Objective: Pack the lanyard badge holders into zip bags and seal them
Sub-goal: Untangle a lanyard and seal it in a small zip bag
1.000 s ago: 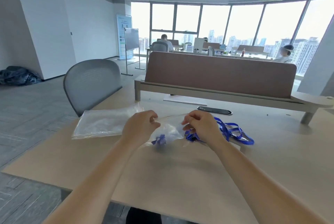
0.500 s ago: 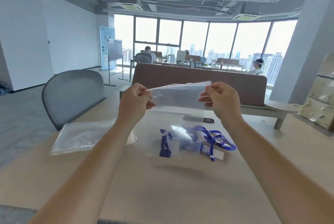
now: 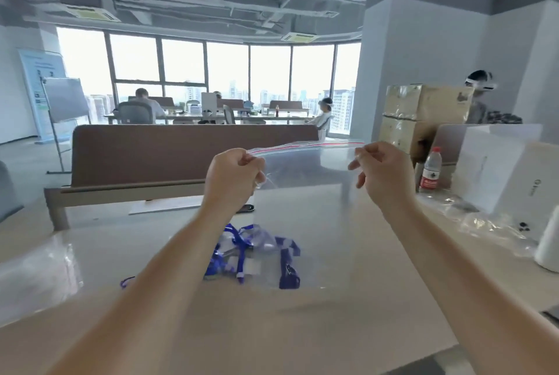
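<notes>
I hold a clear zip bag up in the air above the table. My left hand pinches the left end of its red-lined zip strip. My right hand pinches the right end. The bag hangs down flat between them. At its bottom lies a blue lanyard badge holder. More blue lanyards with clear badge holders lie on the table behind and left of the bag, partly hidden by my left forearm.
A stack of clear bags lies at the table's left. A brown desk divider runs across the back. To the right stand a water bottle, white boxes, crumpled plastic wrap and cardboard boxes.
The bag went from low over the table to held up high and stretched wide between both hands. My view has swung to the right, and the lanyard has settled at the bag's bottom.
</notes>
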Available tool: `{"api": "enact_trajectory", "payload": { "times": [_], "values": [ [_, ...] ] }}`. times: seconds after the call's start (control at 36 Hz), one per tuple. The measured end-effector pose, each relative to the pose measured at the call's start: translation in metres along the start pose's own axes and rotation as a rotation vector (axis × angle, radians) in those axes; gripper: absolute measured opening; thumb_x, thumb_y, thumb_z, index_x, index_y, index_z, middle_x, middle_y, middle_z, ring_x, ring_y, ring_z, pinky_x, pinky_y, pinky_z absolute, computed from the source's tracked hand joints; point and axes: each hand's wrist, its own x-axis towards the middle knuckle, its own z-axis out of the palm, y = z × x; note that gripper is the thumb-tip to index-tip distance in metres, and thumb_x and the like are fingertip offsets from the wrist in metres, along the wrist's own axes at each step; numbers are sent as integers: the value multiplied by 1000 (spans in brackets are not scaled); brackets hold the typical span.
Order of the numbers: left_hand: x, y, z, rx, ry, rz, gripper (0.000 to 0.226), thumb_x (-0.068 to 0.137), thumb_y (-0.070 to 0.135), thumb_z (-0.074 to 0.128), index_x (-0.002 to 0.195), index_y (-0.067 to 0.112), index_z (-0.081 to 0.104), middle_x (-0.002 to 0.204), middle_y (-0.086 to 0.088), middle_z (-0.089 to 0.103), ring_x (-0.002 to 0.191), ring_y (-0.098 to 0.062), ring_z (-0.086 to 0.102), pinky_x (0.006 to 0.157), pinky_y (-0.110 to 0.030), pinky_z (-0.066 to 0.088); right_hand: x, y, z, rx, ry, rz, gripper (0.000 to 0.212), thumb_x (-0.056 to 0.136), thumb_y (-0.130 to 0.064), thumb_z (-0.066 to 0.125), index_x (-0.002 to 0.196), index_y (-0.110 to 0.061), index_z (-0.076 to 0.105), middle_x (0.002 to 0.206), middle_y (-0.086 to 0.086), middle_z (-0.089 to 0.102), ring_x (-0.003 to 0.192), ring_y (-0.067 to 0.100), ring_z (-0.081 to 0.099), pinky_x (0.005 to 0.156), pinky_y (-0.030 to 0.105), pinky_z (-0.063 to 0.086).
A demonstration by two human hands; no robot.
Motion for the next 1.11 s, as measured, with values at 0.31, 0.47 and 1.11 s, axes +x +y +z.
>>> {"api": "enact_trajectory", "payload": {
  "times": [0.31, 0.47, 1.11],
  "values": [
    [41, -26, 144, 24, -146, -90, 17, 89, 13, 58, 76, 3, 61, 67, -6, 71, 40, -17, 54, 49, -27, 42, 81, 100, -39, -115, 12, 173, 21, 96, -16, 53, 76, -17, 60, 71, 1, 72, 42, 10, 60, 53, 29, 47],
    [78, -91, 216, 146, -167, -202, 10, 94, 15, 54, 92, 12, 62, 74, -5, 70, 45, -18, 64, 62, -35, 56, 124, 199, -4, -55, -46, 366, 22, 96, -10, 51, 76, -17, 56, 66, 5, 68, 52, 24, 68, 61, 45, 54],
    [91, -196, 257, 311, -243, -263, 37, 94, 28, 60, 130, 17, 57, 125, -1, 61, 108, -18, 59, 82, -27, 42, 108, 286, 87, -214, -257, 363, 34, 92, -20, 59, 126, -19, 62, 121, 0, 69, 87, 15, 67, 68, 22, 44]
  ]
}}
